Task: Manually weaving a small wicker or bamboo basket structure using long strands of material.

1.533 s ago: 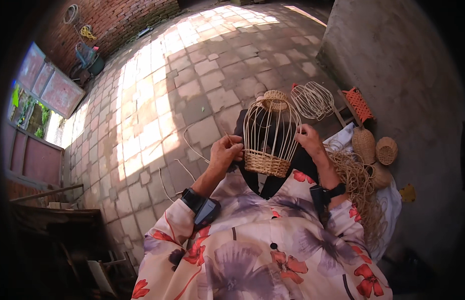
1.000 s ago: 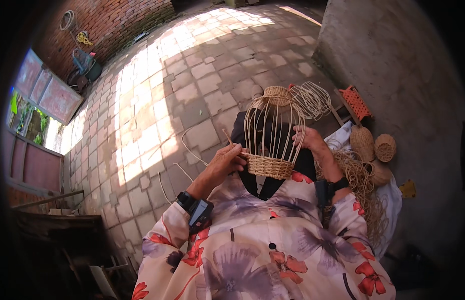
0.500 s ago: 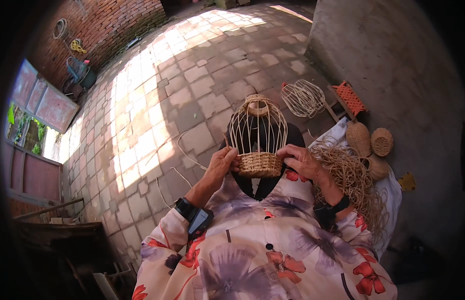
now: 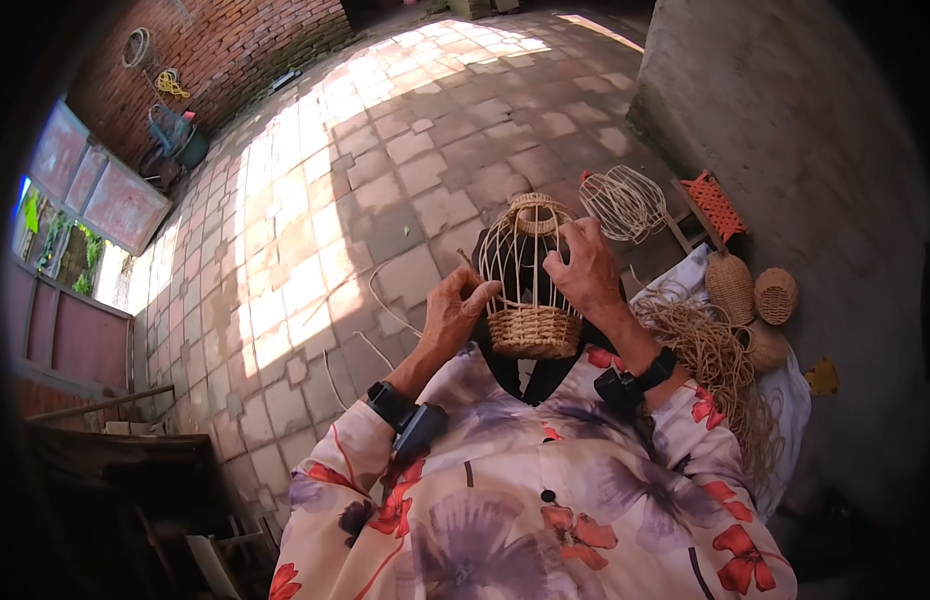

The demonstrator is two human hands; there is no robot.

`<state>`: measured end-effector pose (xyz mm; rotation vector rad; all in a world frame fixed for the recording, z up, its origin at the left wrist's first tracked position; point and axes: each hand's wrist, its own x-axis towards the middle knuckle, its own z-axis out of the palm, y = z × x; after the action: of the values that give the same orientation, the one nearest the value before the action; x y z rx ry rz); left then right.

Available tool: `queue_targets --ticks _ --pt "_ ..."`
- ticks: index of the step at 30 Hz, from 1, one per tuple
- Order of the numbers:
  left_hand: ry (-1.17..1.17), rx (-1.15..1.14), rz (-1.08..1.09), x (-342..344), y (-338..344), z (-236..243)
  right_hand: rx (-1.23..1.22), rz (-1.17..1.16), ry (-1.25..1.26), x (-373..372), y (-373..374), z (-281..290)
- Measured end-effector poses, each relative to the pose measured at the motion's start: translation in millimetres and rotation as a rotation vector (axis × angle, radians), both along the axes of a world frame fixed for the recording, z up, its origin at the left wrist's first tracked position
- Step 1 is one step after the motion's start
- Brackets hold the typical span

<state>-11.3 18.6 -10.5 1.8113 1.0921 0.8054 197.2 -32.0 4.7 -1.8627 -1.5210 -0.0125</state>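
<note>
A half-woven cane cage basket (image 4: 533,330) sits in my lap, with a dense woven band at the bottom, long pale spokes above and a small woven ring (image 4: 537,203) on top. My left hand (image 4: 459,312) is closed at the basket's left side, thumb by the band and a short brown strand rising from the fingers. My right hand (image 4: 588,278) is raised at the upper right, fingers curled over the spokes; its fingertips are partly hidden.
Right of me, pale wire-like cane frames (image 4: 622,203), an orange woven seat (image 4: 714,203), finished woven vessels (image 4: 730,290) and tangled cord (image 4: 700,355) on white cloth lie by a concrete wall (image 4: 785,120). Loose strands lie on the paving left. A pinkish metal gate (image 4: 80,340) stands far left.
My right hand has risen from beside the woven band to the upper spokes. My left hand has shifted slightly while staying at the basket's left side.
</note>
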Motion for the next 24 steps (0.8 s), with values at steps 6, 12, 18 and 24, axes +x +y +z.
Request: queue_targets --ticks 6,12,18,24 --pt "0.02 0.121 -0.037 21.1 12.0 -3.7 0.012 -0.002 0.018 -1.7 -2.6 -4.1" --pt "0.268 0.283 -0.077 34.1 -2.9 1.8 0.008 -0.015 0.027 -3.7 -5.2 -2.0" --pt "-0.228 -0.322 -0.124 22.2 -6.0 -1.3 -0.001 -0.019 0.053 1.7 -8.6 -3.8" --pt "-0.365 -0.343 -0.018 6.2 -22.3 -7.5 0.07 -0.011 0.037 5.6 -7.4 -11.4"
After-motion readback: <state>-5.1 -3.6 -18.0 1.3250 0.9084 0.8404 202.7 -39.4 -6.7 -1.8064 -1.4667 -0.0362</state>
